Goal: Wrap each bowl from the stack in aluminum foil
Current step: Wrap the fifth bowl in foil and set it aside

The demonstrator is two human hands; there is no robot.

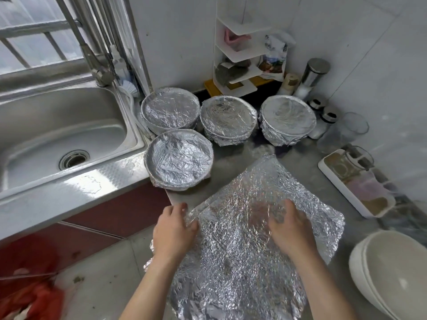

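Note:
A pile of crinkled aluminum foil sheets [254, 227] lies on the steel counter in front of me, its near part hanging over the counter's front edge. My left hand [173, 229] pinches the left edge of the top sheet. My right hand [290, 229] rests flat on the foil, fingers spread. A stack of bare white bowls [392, 273] sits at the lower right. Several foil-wrapped bowls stand behind the sheets: the nearest [180, 158], then a back row at the left [171, 109], middle [228, 120] and right [287, 118].
A steel sink [57, 139] with a tap fills the left. A white corner shelf [235, 61], jars and shakers [316, 72] line the back wall. A white tray [355, 181] with glasses sits at the right. A red bag [30, 296] lies below on the floor.

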